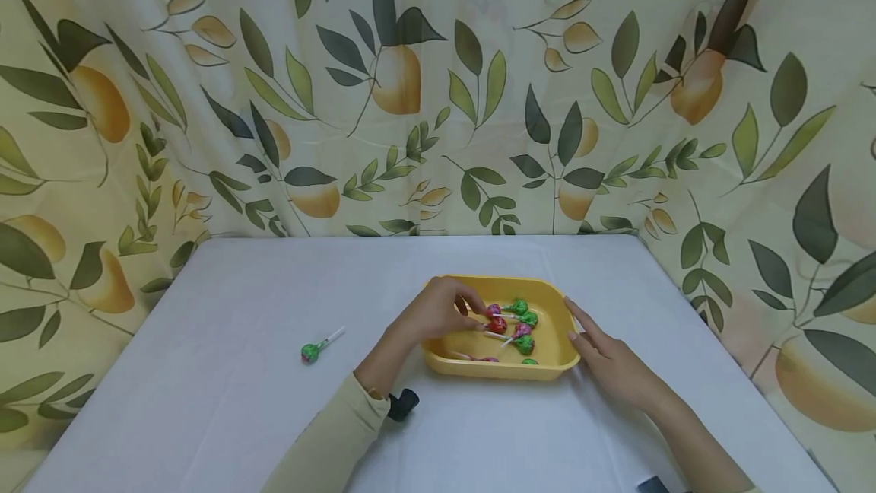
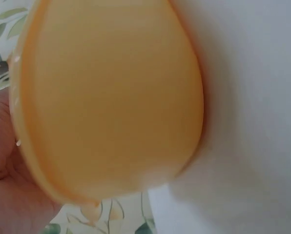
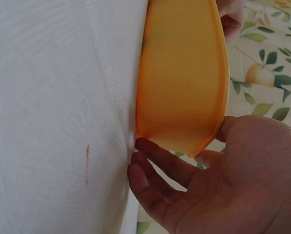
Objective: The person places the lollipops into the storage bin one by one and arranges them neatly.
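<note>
A yellow tray (image 1: 455, 345) holds several lollipops in green, red and pink wrappers with white sticks. My left hand (image 1: 438, 313) reaches over its left side, thumb and fingers bent and apart, fingertips right at a red lollipop (image 1: 497, 324) and a pink one. No lollipop is plainly pinched there. In the left wrist view the tray's outer wall (image 2: 116, 97) hides those fingertips. My right hand (image 1: 612, 367) rests against the tray's right end with extended fingers. The right wrist view shows this hand (image 3: 209, 190) with its thumb by the rim and its fingers near the wall's base.
A single green-wrapped lollipop (image 1: 310, 353) lies on the white tablecloth (image 1: 226, 402) left of the tray, its stick pointing up and right. Behind the table hangs a curtain (image 1: 438, 196) printed with leaves and fruit.
</note>
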The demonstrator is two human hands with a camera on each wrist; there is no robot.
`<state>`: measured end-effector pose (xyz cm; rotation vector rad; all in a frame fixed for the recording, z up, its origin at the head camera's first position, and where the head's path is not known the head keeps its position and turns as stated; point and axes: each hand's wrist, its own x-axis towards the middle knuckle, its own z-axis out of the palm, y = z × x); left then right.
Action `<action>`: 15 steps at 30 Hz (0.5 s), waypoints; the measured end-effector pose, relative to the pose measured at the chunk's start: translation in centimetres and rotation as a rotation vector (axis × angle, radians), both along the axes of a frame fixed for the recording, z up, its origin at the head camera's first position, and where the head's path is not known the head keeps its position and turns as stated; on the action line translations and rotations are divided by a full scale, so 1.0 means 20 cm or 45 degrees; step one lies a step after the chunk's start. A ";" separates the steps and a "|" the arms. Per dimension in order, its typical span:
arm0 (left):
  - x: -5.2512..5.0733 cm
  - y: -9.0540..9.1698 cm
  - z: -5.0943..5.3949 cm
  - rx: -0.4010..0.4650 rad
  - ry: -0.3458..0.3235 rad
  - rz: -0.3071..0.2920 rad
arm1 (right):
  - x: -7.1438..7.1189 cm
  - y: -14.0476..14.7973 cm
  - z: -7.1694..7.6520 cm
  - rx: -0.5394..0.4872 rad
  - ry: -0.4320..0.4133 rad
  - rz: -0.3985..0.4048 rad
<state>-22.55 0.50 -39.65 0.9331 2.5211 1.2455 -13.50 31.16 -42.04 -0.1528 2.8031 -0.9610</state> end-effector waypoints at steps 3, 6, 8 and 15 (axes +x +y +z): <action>-0.01 -0.04 0.01 -0.019 0.026 0.006 | 0.00 0.00 0.00 0.022 -0.008 -0.015; -0.01 -0.09 0.02 -0.032 0.047 0.023 | -0.01 0.00 0.00 0.031 -0.005 -0.019; -0.02 -0.12 0.02 -0.031 0.059 0.035 | -0.01 0.01 0.00 0.026 0.004 -0.012; -0.02 -0.24 0.02 -0.039 0.074 0.075 | -0.01 0.00 -0.01 0.001 -0.017 -0.017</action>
